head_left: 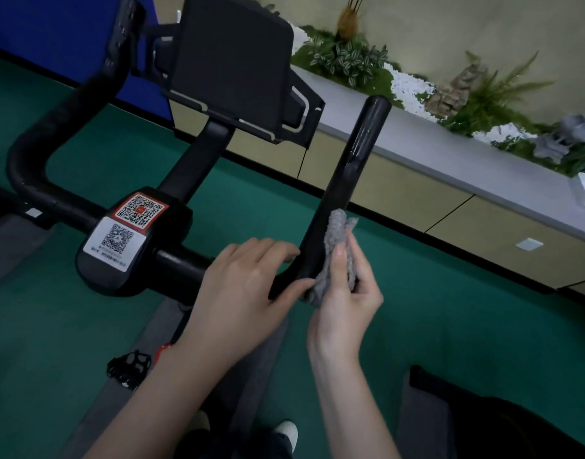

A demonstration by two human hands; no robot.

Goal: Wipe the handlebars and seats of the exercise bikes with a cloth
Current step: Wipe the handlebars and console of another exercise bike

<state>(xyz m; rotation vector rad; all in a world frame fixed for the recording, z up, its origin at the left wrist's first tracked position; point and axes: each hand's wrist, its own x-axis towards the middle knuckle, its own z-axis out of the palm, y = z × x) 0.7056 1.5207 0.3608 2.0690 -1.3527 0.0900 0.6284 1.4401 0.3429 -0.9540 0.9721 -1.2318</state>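
A black exercise-bike handlebar point(354, 160) spans the view, with a centre block carrying two QR stickers point(132, 226) and a dark console point(231, 61) above it. My left hand point(241, 286) lies over the bend of the right bar, fingers draped across the top and thumb at its near side. My right hand point(344, 303) holds a small grey fluffy cloth point(337, 243) and presses it against the right side of the right bar, just above the bend. The bike's seat is not in view.
A long white-topped cabinet point(450, 154) with plants and white pebbles point(407, 87) runs along the wall to the right. Green floor lies all around. A black pedal point(128, 362) shows below the bar, and a dark object point(503, 422) fills the bottom right corner.
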